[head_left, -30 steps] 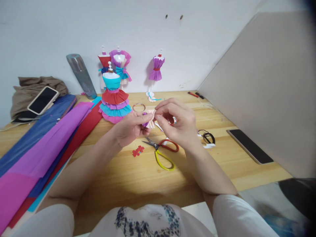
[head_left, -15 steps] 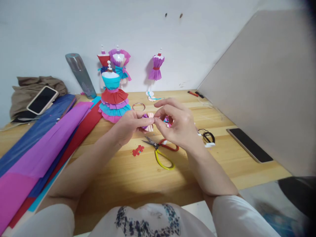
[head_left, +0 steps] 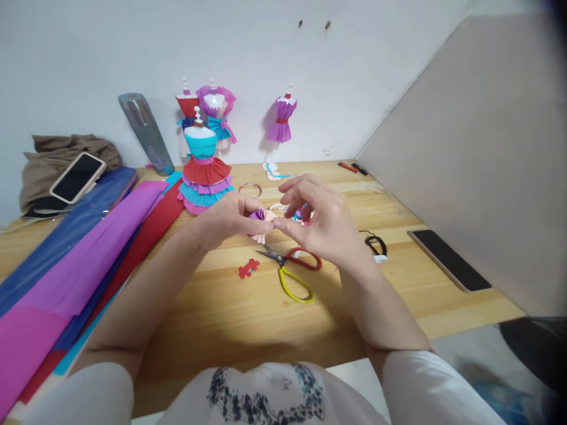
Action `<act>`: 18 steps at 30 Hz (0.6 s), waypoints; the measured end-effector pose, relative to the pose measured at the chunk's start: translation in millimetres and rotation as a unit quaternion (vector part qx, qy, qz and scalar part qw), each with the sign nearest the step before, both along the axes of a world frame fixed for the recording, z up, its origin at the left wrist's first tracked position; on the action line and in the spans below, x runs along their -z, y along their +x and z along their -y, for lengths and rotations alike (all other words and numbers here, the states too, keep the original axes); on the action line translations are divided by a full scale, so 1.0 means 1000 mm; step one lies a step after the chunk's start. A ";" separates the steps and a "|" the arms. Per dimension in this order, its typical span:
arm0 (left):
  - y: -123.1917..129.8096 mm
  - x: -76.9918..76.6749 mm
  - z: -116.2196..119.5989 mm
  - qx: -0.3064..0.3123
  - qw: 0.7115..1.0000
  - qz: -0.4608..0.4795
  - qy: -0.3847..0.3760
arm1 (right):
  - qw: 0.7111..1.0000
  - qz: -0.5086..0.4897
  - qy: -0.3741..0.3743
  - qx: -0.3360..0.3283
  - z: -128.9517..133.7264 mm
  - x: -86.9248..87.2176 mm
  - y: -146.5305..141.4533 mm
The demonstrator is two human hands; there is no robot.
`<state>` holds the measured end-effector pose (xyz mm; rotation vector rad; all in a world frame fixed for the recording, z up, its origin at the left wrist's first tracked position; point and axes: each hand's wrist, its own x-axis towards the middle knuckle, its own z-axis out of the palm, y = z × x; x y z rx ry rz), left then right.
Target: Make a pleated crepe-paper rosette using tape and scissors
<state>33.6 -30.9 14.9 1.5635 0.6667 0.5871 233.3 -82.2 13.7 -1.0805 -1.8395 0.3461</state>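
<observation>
Pleated purple-and-peach paper piece [head_left: 262, 226] has dropped a little in view, closer to the scissor tips than a second ago; both hands lower with it. Left hand [head_left: 225, 223] grasps it by the purple side, thumb on top, fingers behind. Right hand [head_left: 326, 223]: thumb tip at the peach edge, right by the left thumb, other fingers curled and raised above; can't tell if it pinches anything. Piece held above the worktop [head_left: 199, 330], between the hands.

Just below in view: scissors [head_left: 282, 260], blades slightly parted, one red handle loop, one yellow. Red flower-shaped cutouts [head_left: 248, 268] lie left of the blades. Multicoloured small pieces [head_left: 305, 213] behind right hand, partly hidden, too small to tell. Thin ring [head_left: 250, 190] beyond the hands. Black cord loop [head_left: 376, 243] right of right wrist; dark-screened phone [head_left: 449, 260] farther right.

Beyond left hand: mini dress form in tiered turquoise, red and purple skirt [head_left: 207, 171], two more dressed forms behind it. Separate form in purple dress [head_left: 282, 121] near the wall. Left side: crepe paper sheets [head_left: 93, 254] in pink, purple, red and blue, tilted flask [head_left: 147, 134], second phone [head_left: 78, 177], brown cloth [head_left: 44, 162].
</observation>
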 end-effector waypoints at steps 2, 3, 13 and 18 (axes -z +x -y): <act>-0.003 -0.003 -0.001 0.038 0.999 -0.017 0.008 | 0.997 -0.032 -0.061 -0.035 -0.001 -0.001 -0.001; -0.005 -0.005 -0.001 0.060 0.998 -0.027 0.013 | 0.992 -0.050 -0.102 -0.061 -0.002 -0.001 -0.002; -0.008 -0.005 -0.007 0.129 0.990 -0.052 0.015 | 0.917 -0.122 -0.307 -0.224 -0.020 0.008 0.002; -0.008 -0.007 -0.009 0.133 0.990 -0.046 0.002 | 0.940 -0.125 -0.239 -0.211 -0.025 0.019 -0.001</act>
